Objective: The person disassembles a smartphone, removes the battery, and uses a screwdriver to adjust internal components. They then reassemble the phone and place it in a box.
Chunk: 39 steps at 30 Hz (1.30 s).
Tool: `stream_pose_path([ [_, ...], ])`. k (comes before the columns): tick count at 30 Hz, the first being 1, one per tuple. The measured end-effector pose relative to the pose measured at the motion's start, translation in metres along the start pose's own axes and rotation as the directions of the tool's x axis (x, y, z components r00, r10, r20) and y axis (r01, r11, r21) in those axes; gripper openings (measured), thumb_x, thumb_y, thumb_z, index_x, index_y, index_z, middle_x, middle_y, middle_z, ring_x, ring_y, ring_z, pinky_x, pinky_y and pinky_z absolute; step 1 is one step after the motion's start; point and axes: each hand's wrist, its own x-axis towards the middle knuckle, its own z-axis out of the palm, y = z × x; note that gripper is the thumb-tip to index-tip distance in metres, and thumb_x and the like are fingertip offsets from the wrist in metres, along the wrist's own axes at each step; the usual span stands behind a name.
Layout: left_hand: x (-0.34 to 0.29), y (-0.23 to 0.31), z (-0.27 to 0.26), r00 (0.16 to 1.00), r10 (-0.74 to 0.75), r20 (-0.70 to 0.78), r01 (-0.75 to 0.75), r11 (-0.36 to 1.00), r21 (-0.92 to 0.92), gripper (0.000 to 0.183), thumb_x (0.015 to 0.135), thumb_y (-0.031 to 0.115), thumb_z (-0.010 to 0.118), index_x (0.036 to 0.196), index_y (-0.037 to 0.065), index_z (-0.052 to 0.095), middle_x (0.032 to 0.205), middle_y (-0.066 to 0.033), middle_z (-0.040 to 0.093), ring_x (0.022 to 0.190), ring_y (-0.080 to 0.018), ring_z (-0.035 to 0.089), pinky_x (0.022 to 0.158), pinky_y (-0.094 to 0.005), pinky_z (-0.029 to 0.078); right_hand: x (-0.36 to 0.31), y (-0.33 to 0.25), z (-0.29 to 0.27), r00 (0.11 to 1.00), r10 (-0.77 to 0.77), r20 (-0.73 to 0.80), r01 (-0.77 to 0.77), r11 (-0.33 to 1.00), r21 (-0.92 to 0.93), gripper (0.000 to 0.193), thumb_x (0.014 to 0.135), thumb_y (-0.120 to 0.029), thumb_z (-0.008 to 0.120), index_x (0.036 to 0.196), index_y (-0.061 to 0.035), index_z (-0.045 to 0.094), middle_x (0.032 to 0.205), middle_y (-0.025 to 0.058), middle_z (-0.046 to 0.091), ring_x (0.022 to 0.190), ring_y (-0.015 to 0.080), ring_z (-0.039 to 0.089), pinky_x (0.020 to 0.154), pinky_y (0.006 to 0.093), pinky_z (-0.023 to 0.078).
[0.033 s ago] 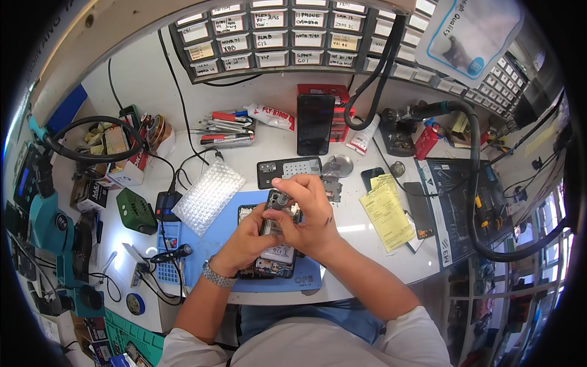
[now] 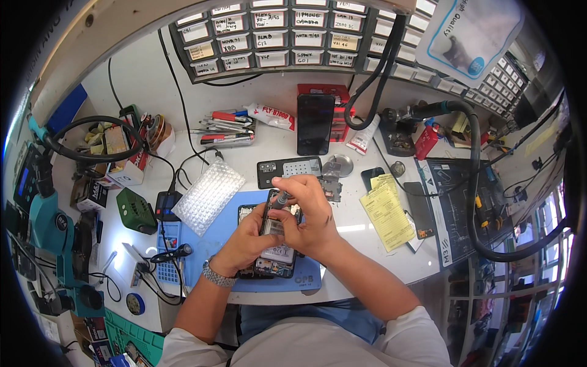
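Observation:
An opened phone (image 2: 276,255), its battery and inner boards showing, sits tilted over a blue work mat (image 2: 211,266). My left hand (image 2: 244,243) is wrapped round its left side. Between the thumb and fingers of my right hand (image 2: 313,215) is a grey-handled screwdriver (image 2: 281,200), standing over the phone's upper part. Fingers hide its tip. Another opened phone (image 2: 246,210) lies partly covered beneath. Just beyond the hands is a dark phone back cover (image 2: 269,174) with camera openings, beside a small round metal dish (image 2: 337,166).
Bubble wrap (image 2: 209,197) lies left of the mat. A black phone (image 2: 315,125) stands upright at the back, near a tray of tools (image 2: 227,129). Yellow paper slips (image 2: 388,214) lie to the right. A thick black hose (image 2: 474,177) loops at right; a teal microscope (image 2: 46,214) stands left.

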Motion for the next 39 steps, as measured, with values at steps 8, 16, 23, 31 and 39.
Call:
stream_pose_path([
  [8,0.0026,-0.0025,-0.0012,0.999,0.048,0.015,-0.048,0.998,0.041,0.073,0.094,-0.004,0.071,0.162,0.001,0.044,0.141,-0.0072,0.063,0.127,-0.0151,0.065,0.106,-0.0327,0.057,-0.0008,0.0055,0.0013,0.999,-0.015,0.047,0.014,0.999,0.034,0.086,0.087,0.022,0.066,0.161,-0.018,0.046,0.128,0.0187,0.056,0.104,0.0297,0.064,0.082,0.0364,0.061],
  [16,0.0019,-0.0022,-0.0019,0.998,0.055,0.03,-0.057,0.997,0.054,0.07,0.095,-0.004,0.07,0.16,0.001,0.045,0.14,-0.0075,0.063,0.127,-0.0151,0.065,0.105,-0.0321,0.057,-0.0006,0.0025,0.0002,0.997,-0.044,0.06,0.044,0.999,-0.001,0.088,0.087,0.025,0.062,0.162,-0.0182,0.045,0.129,0.0206,0.054,0.104,0.0307,0.064,0.082,0.0367,0.063],
  [23,0.0008,0.0027,0.0065,0.996,0.077,-0.038,-0.076,0.997,0.018,0.063,0.087,-0.002,0.073,0.147,0.0,0.053,0.127,-0.0064,0.069,0.114,-0.0129,0.071,0.096,-0.0288,0.06,-0.0013,0.003,0.0007,0.998,-0.036,0.059,0.039,0.999,-0.035,0.091,0.086,0.025,0.063,0.163,-0.0194,0.046,0.128,0.0203,0.052,0.099,0.0303,0.065,0.079,0.0367,0.064],
  [31,0.0016,0.001,0.005,0.994,0.107,-0.026,-0.106,0.993,0.051,0.067,0.09,-0.003,0.07,0.154,-0.001,0.049,0.135,-0.0071,0.066,0.123,-0.0128,0.066,0.102,-0.0297,0.057,-0.0015,0.0045,0.0047,0.997,-0.07,0.037,0.072,0.996,-0.052,0.092,0.084,0.025,0.066,0.163,-0.0172,0.045,0.126,0.0187,0.054,0.1,0.0264,0.064,0.079,0.0338,0.063],
  [39,0.0028,-0.0006,-0.0005,0.998,0.069,-0.013,-0.069,0.998,0.008,0.075,0.091,-0.006,0.069,0.162,0.0,0.044,0.138,-0.0093,0.067,0.123,-0.0161,0.07,0.102,-0.033,0.06,-0.0043,0.0045,0.0086,0.995,0.096,0.025,-0.098,0.984,0.148,0.093,0.087,0.027,0.061,0.167,-0.0123,0.035,0.134,0.0179,0.05,0.108,0.0242,0.069,0.091,0.0336,0.065],
])
